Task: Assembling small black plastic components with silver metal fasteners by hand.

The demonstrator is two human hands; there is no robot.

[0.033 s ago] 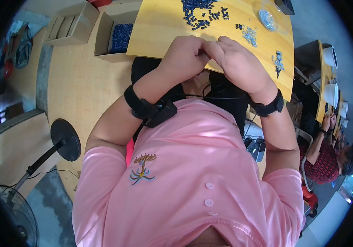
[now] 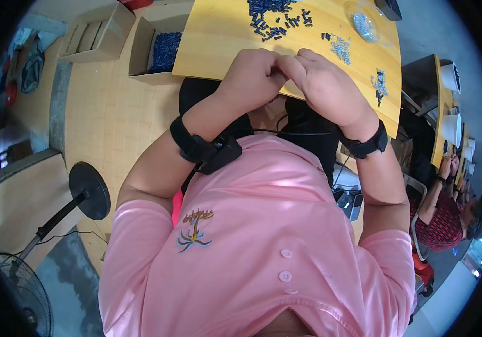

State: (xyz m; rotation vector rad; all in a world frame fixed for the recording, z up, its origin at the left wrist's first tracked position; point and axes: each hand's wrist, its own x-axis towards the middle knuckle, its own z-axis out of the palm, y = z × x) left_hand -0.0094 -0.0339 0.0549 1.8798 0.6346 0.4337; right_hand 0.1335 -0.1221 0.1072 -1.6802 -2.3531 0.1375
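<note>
My left hand and my right hand meet over the near edge of the yellow table. The fingers of both are curled and pressed together. Anything pinched between them is hidden behind the knuckles. Beyond my hands lies a pile of small black parts, with several scattered loosely toward me. A spread of small clear, pale-blue pieces lies just past my right hand. Farther right is a small mixed heap of clear and black pieces. A round clear dish at the far right holds more pale pieces.
Left of the table stands an open cardboard box with dark blue parts inside. Another carton is farther left. A standing fan is at lower left. At right, another person sits by a table with white tubs.
</note>
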